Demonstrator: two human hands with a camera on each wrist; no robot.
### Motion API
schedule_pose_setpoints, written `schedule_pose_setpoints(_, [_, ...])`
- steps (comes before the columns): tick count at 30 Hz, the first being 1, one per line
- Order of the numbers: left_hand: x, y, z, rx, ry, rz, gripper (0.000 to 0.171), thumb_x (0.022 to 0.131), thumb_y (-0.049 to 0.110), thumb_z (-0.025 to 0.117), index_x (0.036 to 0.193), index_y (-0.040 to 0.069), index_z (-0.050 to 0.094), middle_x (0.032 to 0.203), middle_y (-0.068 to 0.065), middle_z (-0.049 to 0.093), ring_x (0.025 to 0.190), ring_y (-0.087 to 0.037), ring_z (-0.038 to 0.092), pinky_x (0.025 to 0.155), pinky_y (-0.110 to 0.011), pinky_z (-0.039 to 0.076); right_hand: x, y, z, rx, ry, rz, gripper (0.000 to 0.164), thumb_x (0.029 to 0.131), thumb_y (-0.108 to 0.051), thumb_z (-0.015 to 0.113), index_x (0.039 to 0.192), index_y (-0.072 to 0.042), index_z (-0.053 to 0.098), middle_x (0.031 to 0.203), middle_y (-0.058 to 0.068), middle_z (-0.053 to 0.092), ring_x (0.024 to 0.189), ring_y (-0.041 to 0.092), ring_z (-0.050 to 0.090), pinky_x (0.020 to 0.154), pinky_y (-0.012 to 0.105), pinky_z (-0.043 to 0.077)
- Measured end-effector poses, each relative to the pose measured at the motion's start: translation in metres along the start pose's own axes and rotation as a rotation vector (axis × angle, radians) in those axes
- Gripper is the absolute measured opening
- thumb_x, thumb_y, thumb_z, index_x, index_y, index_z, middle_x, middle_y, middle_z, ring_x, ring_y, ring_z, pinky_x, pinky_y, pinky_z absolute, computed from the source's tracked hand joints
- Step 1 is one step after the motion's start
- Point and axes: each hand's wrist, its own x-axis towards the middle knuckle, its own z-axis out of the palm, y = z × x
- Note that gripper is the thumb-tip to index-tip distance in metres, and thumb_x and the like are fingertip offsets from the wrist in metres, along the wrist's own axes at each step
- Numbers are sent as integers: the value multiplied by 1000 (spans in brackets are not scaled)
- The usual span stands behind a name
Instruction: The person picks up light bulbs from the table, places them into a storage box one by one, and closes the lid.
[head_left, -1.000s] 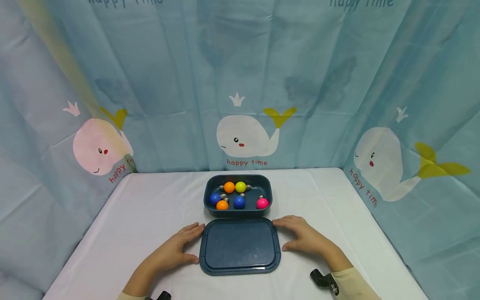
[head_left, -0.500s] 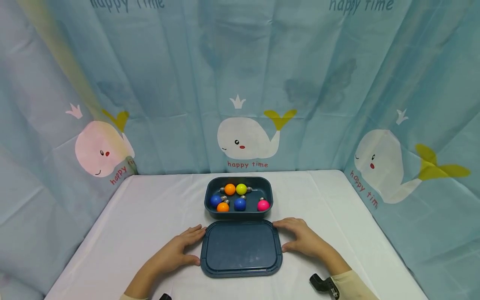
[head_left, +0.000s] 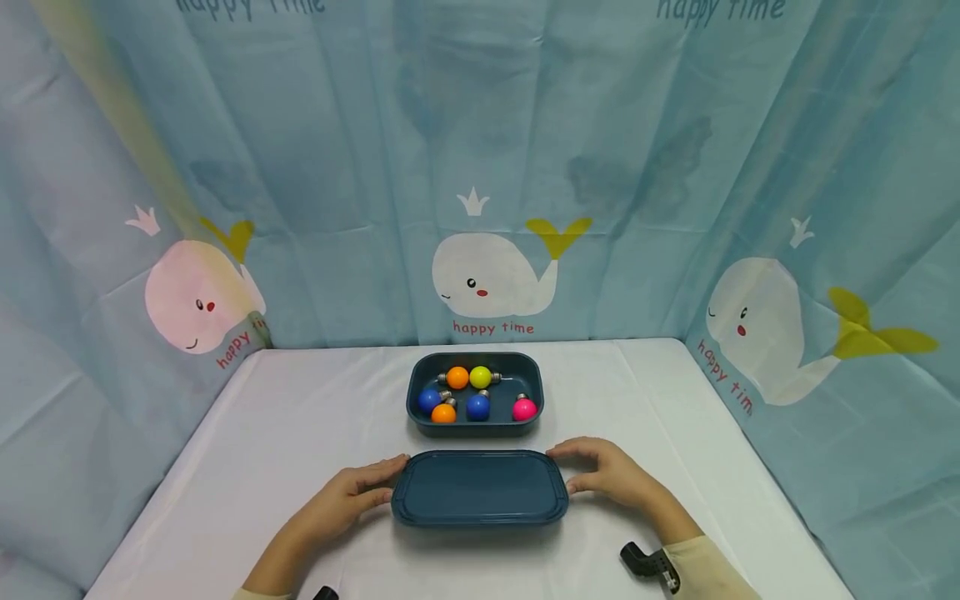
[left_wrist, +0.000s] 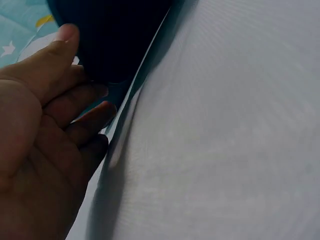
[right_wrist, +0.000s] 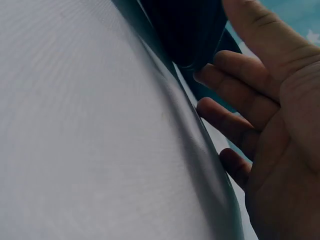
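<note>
A dark blue rectangular lid (head_left: 480,489) is held off the white cloth between both hands, its near edge raised. My left hand (head_left: 341,504) grips its left end, thumb at the near corner and fingertips at the far one. My right hand (head_left: 611,475) holds the right end the same way. In the left wrist view, the thumb (left_wrist: 65,37) lies against the dark lid (left_wrist: 115,40). In the right wrist view, the lid (right_wrist: 185,30) meets the thumb and upper fingers; the lower fingers stay apart from it.
Just beyond the lid stands a matching dark blue box (head_left: 536,387) holding several small coloured bulbs, among them a pink bulb (head_left: 524,409) and a yellow bulb (head_left: 480,377). White cloth (head_left: 322,408) covers the table. A whale-print curtain (head_left: 480,150) encloses the back and sides.
The lid, flat on the cloth before, has risen, its near edge tilting up and a shadow showing below. Both hands have shifted slightly with it. The box and bulbs stay put.
</note>
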Motion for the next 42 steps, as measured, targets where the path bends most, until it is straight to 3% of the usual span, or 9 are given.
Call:
schedule_pose_setpoints(3, [1, 2, 1, -59, 61, -38, 49, 101, 35, 65, 147, 21, 58, 151, 1, 54, 140, -5, 46, 107, -9, 36, 1, -3, 2, 67, 5, 14, 53, 82, -29, 86, 130, -14, 71, 130, 2, 72, 126, 16, 62, 106, 23, 47])
schedule_pose_setpoints(8, [4, 6, 5, -115, 229, -76, 38, 100, 31, 66, 137, 22, 68, 141, 4, 63, 132, -2, 54, 101, -12, 45, 1, -9, 7, 103, 39, 7, 46, 85, -25, 83, 128, -12, 72, 126, 4, 73, 121, 13, 65, 100, 22, 51])
schedule_pose_setpoints(14, [7, 12, 8, -192, 377, -83, 30, 99, 23, 68, 127, 14, 75, 131, -3, 70, 122, 1, 61, 94, -14, 52, 3, -19, 10, 107, 159, 13, 33, 87, -23, 81, 119, -16, 77, 120, 1, 76, 118, 11, 66, 100, 24, 50])
schedule_pose_setpoints(18, [7, 17, 12, -221, 433, -70, 29, 98, 21, 69, 123, 8, 76, 127, -8, 72, 123, -2, 62, 97, -13, 49, 4, -24, 12, 149, 221, -30, 23, 90, -15, 78, 112, -12, 78, 115, 5, 77, 111, 8, 68, 94, 26, 54])
schedule_pose_setpoints(24, [7, 27, 20, -204, 556, -69, 22, 94, 16, 74, 114, 7, 79, 114, -4, 78, 126, -5, 60, 101, -7, 43, 6, -25, 16, 232, 317, -132, 11, 92, 4, 71, 103, 2, 72, 99, 7, 77, 93, 4, 69, 78, 22, 59])
schedule_pose_setpoints(30, [12, 33, 29, -319, 567, -19, 22, 93, 6, 74, 111, -6, 75, 106, -4, 79, 110, 0, 67, 94, -15, 54, 7, -30, 20, 263, 497, -96, 8, 95, 1, 70, 103, 2, 71, 94, 5, 73, 86, 5, 68, 73, 23, 58])
schedule_pose_setpoints(36, [12, 38, 35, -412, 587, -6, 26, 93, 9, 74, 117, -3, 74, 115, -8, 77, 107, -14, 73, 92, -27, 59, 9, -36, 24, 302, 592, -79, 14, 93, 5, 70, 107, 4, 68, 98, 2, 72, 89, 7, 67, 75, 19, 57])
schedule_pose_setpoints(42, [11, 41, 38, -417, 642, 126, 31, 94, -1, 71, 124, -8, 69, 119, -12, 74, 111, -14, 71, 94, -27, 58, 9, -46, 30, 312, 677, -95, 17, 91, 5, 72, 108, 4, 69, 100, 5, 72, 90, 9, 66, 78, 19, 56])
